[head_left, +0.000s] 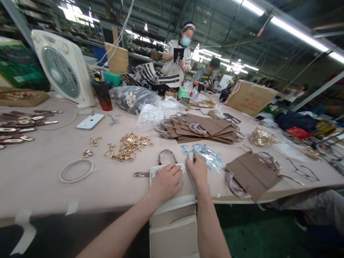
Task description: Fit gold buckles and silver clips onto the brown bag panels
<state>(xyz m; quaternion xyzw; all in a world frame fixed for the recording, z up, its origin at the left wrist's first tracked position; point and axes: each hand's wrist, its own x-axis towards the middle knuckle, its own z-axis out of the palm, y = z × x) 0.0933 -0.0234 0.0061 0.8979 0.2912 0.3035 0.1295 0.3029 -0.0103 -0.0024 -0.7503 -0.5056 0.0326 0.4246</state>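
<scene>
Near gold fittings [130,146] and silvery strips [208,154], right fingers [198,157] curl, hold unclear; left fingers [174,171] spread over pale panel [185,195].

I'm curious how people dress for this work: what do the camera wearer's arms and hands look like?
The left hand and right hand wear no gloves. Both forearms are bare, with no sleeve, watch or bracelet visible.

A pinkish table [44,191], strewn from side to side
A pale bag piece [173,218] lies under the left hand [167,182], overhanging the near edge. Left of that hand sit a ring of tape [72,180] and gold-coloured fittings [130,146], with a phone [90,121] and a fan [63,70] farther off. Grey strips [211,157] lie just beyond the right hand [199,171], stacked brown pieces [209,125] behind them.
</scene>
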